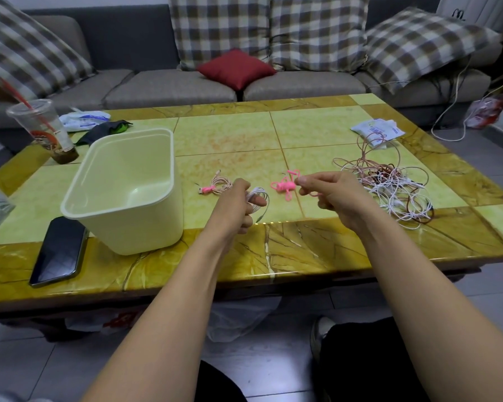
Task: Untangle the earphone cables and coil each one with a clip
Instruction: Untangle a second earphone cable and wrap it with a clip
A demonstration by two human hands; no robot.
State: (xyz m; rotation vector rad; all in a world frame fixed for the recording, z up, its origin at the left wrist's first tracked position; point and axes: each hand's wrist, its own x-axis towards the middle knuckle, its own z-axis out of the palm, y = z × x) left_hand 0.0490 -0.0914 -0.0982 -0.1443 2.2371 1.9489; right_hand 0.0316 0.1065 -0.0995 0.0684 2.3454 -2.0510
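Head view, left hand (238, 204) fingers curled round white coil (261, 195), right hand (331, 195) pinching pink clip (313, 194).

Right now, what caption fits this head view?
Left hand holds a coiled white earphone cable while right hand pinches a pink clip.

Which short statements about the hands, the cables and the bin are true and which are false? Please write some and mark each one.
1. The left hand holds a coiled white cable. True.
2. The right hand holds nothing. False: it pinches a pink clip.
3. The cream bin contains coiled cables. False: nothing shows inside it.
4. One pink cable lies coiled and clipped on the table. True.
5. The tangle of cables lies left of the bin. False: it lies far to the bin's right, beyond the right hand.
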